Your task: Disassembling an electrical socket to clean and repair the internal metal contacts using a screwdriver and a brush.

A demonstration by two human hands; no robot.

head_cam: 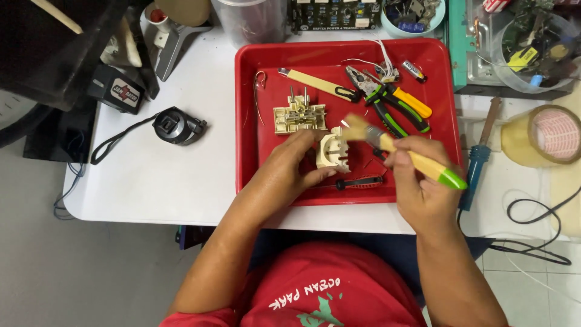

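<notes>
Red shirt (321, 290) fills the near edge, and both forearms reach out over the counter (181, 175). Left hand (290, 166) has its grip clamped on a cream plastic socket part (334, 151), tilting it up above the red tray (248, 121), open face turned toward the bristles, it seems. Right hand (417, 175) is closed around a small paintbrush (399, 148), bristles right at the part's edge. Behind it in the tray lies a second cream piece (299, 115) with prongs up, then pliers (393, 103) and a small screwdriver (360, 181). Outside the tray, a roll of tape (548, 134) sits to the right.
</notes>
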